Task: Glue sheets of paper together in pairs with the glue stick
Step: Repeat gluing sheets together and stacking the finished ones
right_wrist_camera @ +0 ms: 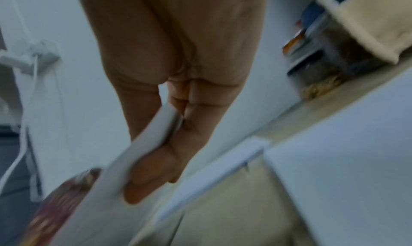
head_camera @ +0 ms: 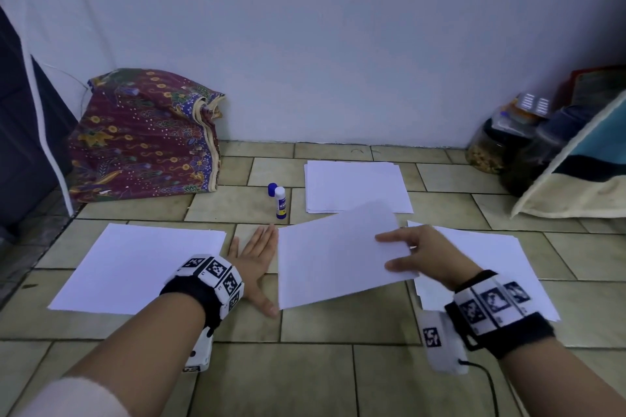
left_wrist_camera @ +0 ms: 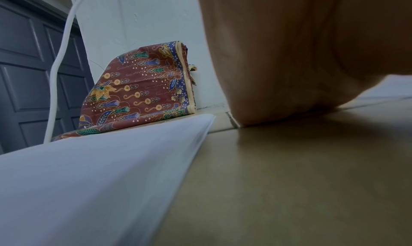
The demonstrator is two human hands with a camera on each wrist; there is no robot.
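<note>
On the left we see a paper stack (head_camera: 135,267) on the tiled floor (head_camera: 338,332). Our left hand (head_camera: 254,264) lies flat, fingers straight, holding nothing. The glue stick (head_camera: 281,202) stands uncapped beyond it. Our right hand (head_camera: 423,259) pinches a lifted sheet (head_camera: 335,257) between thumb and fingers.

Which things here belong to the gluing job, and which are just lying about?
For the job:
- sheet pinched by the right hand
- glue stick, uncapped, with blue cap
- far paper stack
- left paper stack
- right paper stack

Lying about:
- batik cloth
- jars
- cushion
</note>
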